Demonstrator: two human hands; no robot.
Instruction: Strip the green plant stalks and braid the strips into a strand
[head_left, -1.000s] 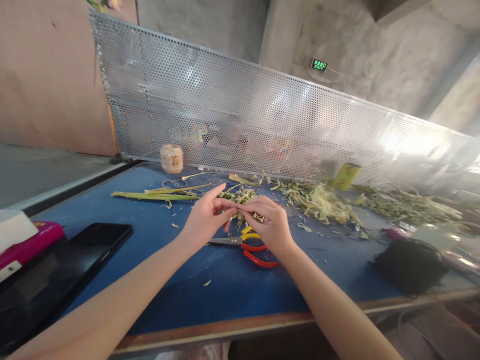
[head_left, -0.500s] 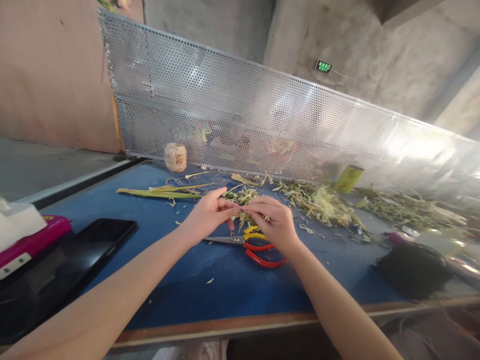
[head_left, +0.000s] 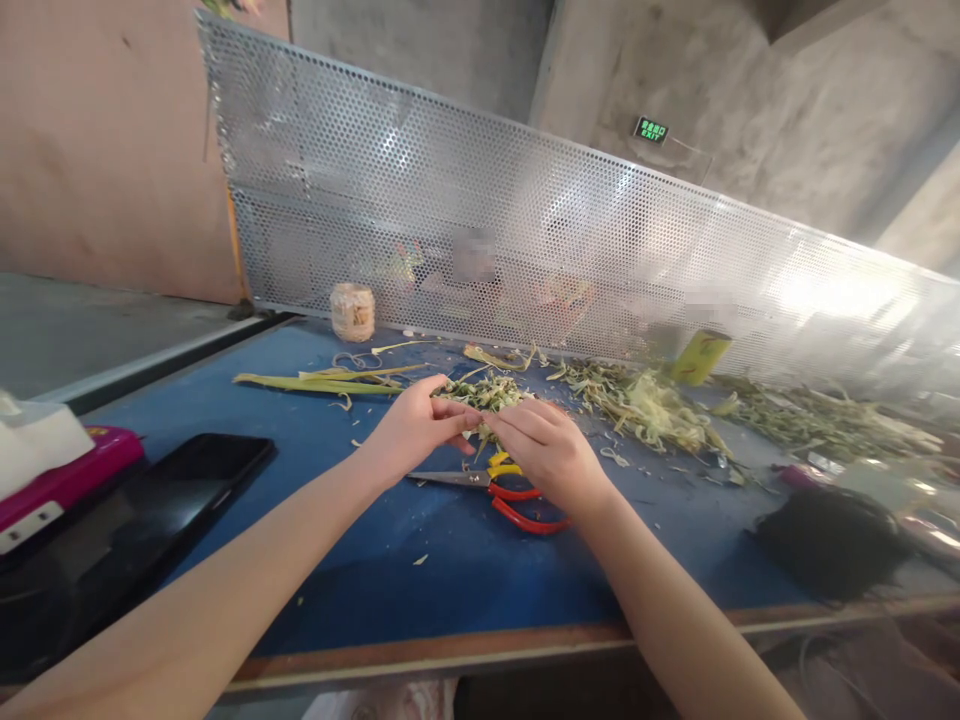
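My left hand (head_left: 427, 420) and my right hand (head_left: 551, 450) meet over the middle of the blue table, fingertips pinched together. Whatever lies between the fingers is too small to make out. Just behind them is a small heap of green and pale plant scraps (head_left: 484, 392), partly covered by the hands. Beneath the right hand lie scissors (head_left: 525, 508) with red handles, their blades pointing left. Part of a yellow-handled tool (head_left: 504, 465) shows beside the scissors. Long green stalks (head_left: 322, 385) rest on the table beyond my left hand.
A black phone (head_left: 202, 480) lies at left by a magenta power strip (head_left: 112, 455). A twine roll (head_left: 352, 312) stands near the perforated metal screen (head_left: 420, 180). Plant shreds (head_left: 652, 410), a yellow-green box (head_left: 700, 358) and a dark object (head_left: 829, 540) occupy the right.
My right hand has turned a little, its back now more toward me and its fingers lower. The left hand stays almost in place, and both hands' fingertips remain together.
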